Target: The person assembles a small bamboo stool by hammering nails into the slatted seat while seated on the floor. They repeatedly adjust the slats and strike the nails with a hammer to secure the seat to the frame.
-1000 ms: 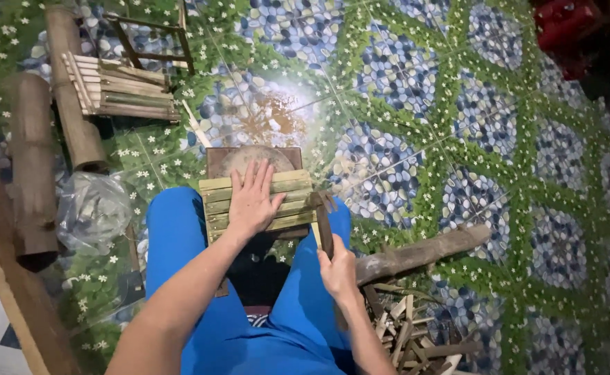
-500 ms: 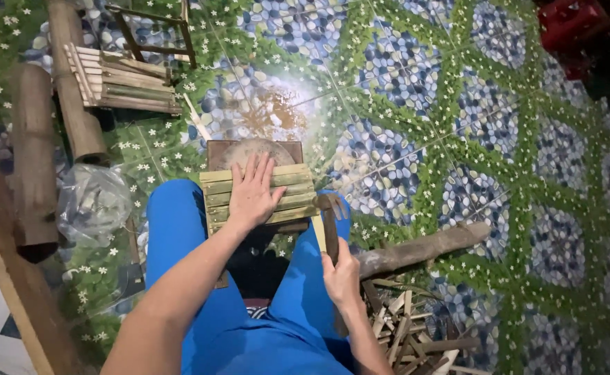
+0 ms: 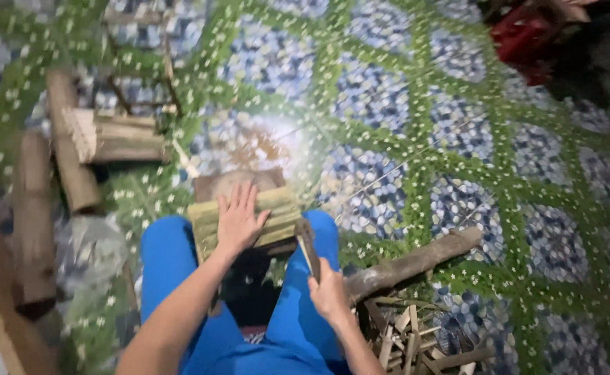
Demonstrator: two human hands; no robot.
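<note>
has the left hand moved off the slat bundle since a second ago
No. The left hand still lies flat on the bundle of green slats, at the same spot against the wooden block behind it.

Single head-worn view, looking steeply down over the person's own lap to the floor.

The camera sits above the seated person and faces forward and down: the blue-clad knees (image 3: pixel 173 271) fill the lower middle of the frame, near the lens, with the left hand (image 3: pixel 239 221) and right hand (image 3: pixel 329 292) just beyond them. The patterned floor covering (image 3: pixel 457 139) stretches away toward the top edge, so the far end of the scene lies at the top. The picture is motion-blurred, strongest at the left edge. Only one view exists; nothing is shared with another.
</note>
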